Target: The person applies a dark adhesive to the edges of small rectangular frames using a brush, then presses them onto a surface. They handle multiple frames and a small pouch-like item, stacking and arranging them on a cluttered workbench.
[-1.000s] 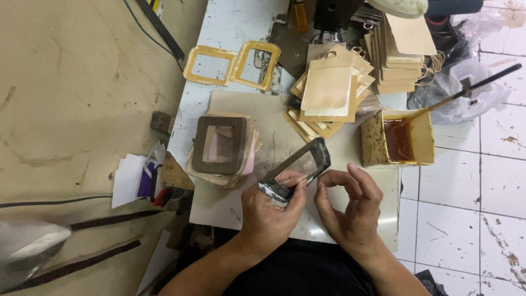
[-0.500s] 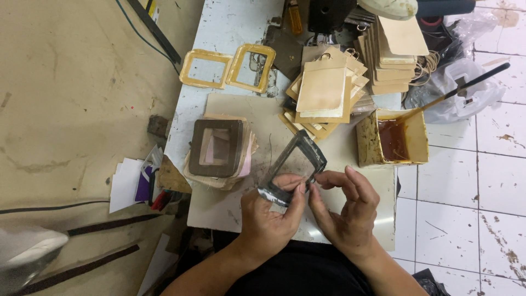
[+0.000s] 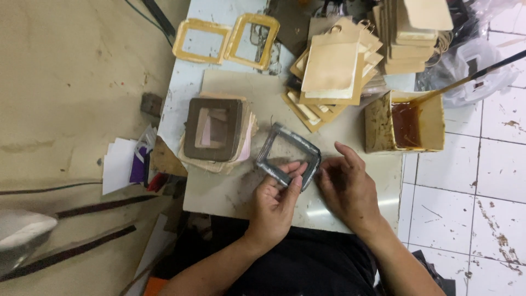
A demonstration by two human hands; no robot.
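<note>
A grey rounded-rectangle frame piece [image 3: 287, 156] lies tilted on the small work table [image 3: 219, 189]. My left hand [image 3: 276, 205] pinches its near edge with thumb and fingers. My right hand [image 3: 345, 183] rests beside the frame's right corner, fingertips touching it. To the left sits a stack of brown frame pieces [image 3: 215, 131] with a rectangular opening. Behind the grey frame lies a fanned pile of tan card-like pieces [image 3: 331, 71].
An open box of brown glue [image 3: 405, 123] with a long brush handle [image 3: 471, 79] stands at the right table edge. Two yellow frames [image 3: 227, 38] lie at the far end. White and purple scraps [image 3: 129, 164] sit left on the floor. Tiled floor at right.
The grey frame has come down from a raised tilt to lie nearly flat on the table. Both hands shifted with it; the right hand now sits lower beside it.
</note>
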